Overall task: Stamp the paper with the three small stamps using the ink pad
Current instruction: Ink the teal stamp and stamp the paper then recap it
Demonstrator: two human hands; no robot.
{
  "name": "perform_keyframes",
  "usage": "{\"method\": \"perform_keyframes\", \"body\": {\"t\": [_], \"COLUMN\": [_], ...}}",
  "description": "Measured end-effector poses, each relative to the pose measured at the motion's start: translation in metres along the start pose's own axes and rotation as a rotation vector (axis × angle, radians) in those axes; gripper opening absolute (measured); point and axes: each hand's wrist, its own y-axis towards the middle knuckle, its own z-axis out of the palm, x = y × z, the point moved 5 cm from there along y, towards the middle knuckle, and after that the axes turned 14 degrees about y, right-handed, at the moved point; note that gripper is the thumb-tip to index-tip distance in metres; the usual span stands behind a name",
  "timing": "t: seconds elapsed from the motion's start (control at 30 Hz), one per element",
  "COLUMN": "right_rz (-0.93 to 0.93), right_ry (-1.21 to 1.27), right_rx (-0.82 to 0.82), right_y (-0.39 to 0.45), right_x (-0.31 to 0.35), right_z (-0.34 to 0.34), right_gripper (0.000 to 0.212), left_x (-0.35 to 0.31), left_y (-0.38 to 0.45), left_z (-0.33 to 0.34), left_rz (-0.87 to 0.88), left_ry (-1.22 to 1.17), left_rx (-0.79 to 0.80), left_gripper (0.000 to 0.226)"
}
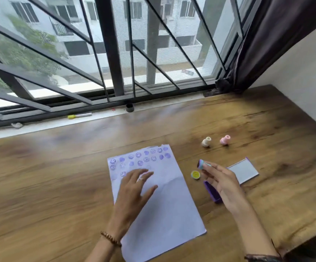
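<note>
A white paper [164,201] lies on the wooden table, its upper part covered with several purple smiley and heart prints. My left hand [134,190] rests flat on the paper, fingers spread. My right hand [221,182] holds a small teal stamp [202,164] in its fingertips, lifted right of the paper, its inked face turned left. A purple ink pad [213,191] sits partly hidden under that hand, with its open lid [243,170] to the right. A cream stamp [206,142] and a pink stamp [225,140] lie further back.
A small yellow cap [195,174] sits between the paper and the ink pad. On the window sill lie a yellow-tipped pen [78,115] and a small black cap [129,107]. A dark curtain [266,44] hangs at the right; the table's edge runs at lower right.
</note>
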Motion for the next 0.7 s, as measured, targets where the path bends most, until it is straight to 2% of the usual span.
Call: {"method": "perform_keyframes", "body": {"t": [0.07,0.17,0.27,0.33,0.4,0.43,0.5,0.57,0.63,0.7], "right_rz": [0.019,0.019,0.019,0.006,-0.031,-0.061,-0.131,-0.193,-0.254,-0.332], "right_ry": [0.029,0.041,0.016,-0.017,-0.101,-0.166,-0.307,-0.407,-0.474,-0.559], "right_rx": [-0.02,-0.017,0.026,0.04,0.053,0.061,0.11,0.167,0.212,0.247], "right_y": [-0.002,-0.001,0.003,0.005,0.008,0.009,0.011,0.013,0.011,0.008], "right_x": [0.008,0.018,0.026,0.029,0.031,0.033,0.037,0.041,0.045,0.05], "right_z": [-0.02,-0.044,-0.061,-0.069,-0.073,-0.075,-0.07,-0.061,-0.051,-0.042], "right_gripper": [0.012,0.011,0.013,0.015,0.014,0.017,0.022,0.023,0.023,0.024], "left_x": [-0.04,-0.085,-0.112,-0.118,-0.118,-0.117,-0.114,-0.118,-0.123,-0.127], "left_y": [0.017,0.038,0.054,0.057,0.058,0.058,0.056,0.051,0.046,0.045], "left_z": [0.017,0.044,0.066,0.073,0.073,0.071,0.069,0.073,0.074,0.069], "left_rz": [0.087,0.199,0.248,0.238,0.144,0.04,-0.241,-0.456,-0.526,-0.537], "left_ry": [-0.02,-0.03,0.025,0.05,-0.07,-0.187,-0.515,-0.913,-1.103,-1.183], "left_rx": [0.056,0.122,0.166,0.189,0.175,0.166,0.169,0.256,0.319,0.335], "left_gripper": [0.031,0.034,0.035,0.026,0.018,0.015,0.009,0.007,0.01,0.009]}}
